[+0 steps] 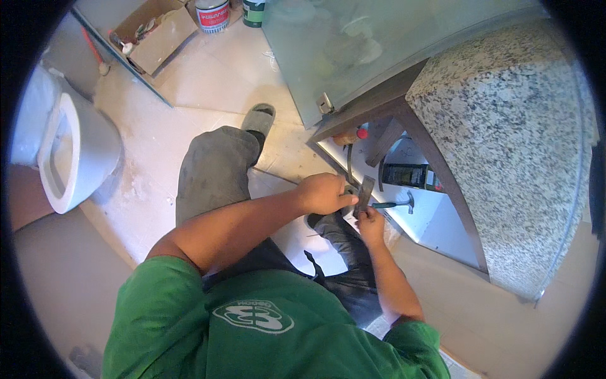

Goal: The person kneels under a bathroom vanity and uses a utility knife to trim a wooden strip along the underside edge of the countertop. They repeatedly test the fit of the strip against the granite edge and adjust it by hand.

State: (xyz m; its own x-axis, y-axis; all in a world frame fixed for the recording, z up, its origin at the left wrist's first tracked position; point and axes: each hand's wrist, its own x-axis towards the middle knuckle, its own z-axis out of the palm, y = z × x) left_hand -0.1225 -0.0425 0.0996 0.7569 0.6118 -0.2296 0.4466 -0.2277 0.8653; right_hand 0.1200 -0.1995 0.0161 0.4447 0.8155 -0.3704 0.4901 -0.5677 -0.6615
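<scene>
My left hand [322, 193] is closed at the cabinet's front edge, beside a dark flat piece [365, 191]; what its fingers hold is partly hidden. My right hand [369, 224] pinches the lower end of that piece. Just to the right, a claw hammer [410, 204] with a teal handle lies in the open cabinet [464, 235]. Behind it are a black container [404, 177], thin dark curved strips and a red-capped bottle [347, 137].
A granite counter [499, 145] tops the cabinet, with a glass panel [341, 50] behind it. A toilet [88, 158] stands left. A cardboard box [161, 44] and paint cans [211, 14] are at the back. My slippered foot [259, 119] is on the tiles.
</scene>
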